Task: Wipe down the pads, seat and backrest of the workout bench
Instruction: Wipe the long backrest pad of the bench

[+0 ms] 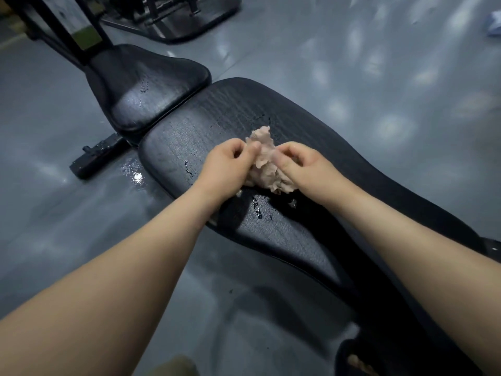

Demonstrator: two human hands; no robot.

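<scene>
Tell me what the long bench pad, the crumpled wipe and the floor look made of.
The long pad looks like black vinyl or faux leather: grained, wrinkled skin, dull sheen, droplets beading. The wipe is pinkish-beige soft cloth or paper, crumpled, ragged-edged; which is unclear. The floor is grey with a glossy coating, perhaps painted concrete, mirroring lights.

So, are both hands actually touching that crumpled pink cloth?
Touching. The head view shows the left hand and right hand each pinching folds of the cloth.
</scene>
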